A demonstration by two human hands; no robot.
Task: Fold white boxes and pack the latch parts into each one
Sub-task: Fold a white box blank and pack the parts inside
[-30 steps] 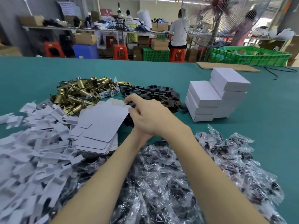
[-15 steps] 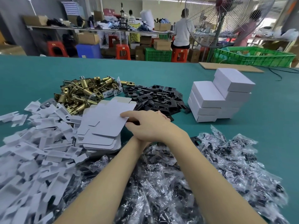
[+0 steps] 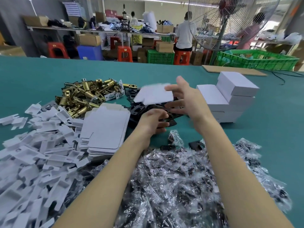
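Note:
My right hand [image 3: 189,99] is lifted above the table and pinches a flat white box blank [image 3: 154,94] by its right edge; both are motion-blurred. Lower and to the left, my left hand [image 3: 153,120] has its fingers curled around a black plate [image 3: 170,123] at the edge of the black plate pile [image 3: 139,110]. A stack of flat box blanks [image 3: 105,129] lies left of my hands. Brass latch bodies [image 3: 82,96] are heaped behind it. Finished folded white boxes [image 3: 227,99] are stacked at the right.
White card inserts [image 3: 32,153] cover the left of the teal table [image 3: 32,76]. Clear bags of small dark parts [image 3: 172,178] fill the near middle. A cardboard sheet [image 3: 233,71], a green crate [image 3: 255,61] and a standing fan [image 3: 227,22] sit beyond; people work at far benches.
My right hand has lifted the top blank off the stack and carried it up and to the right. My left hand, hidden under it before, now shows at the black plates.

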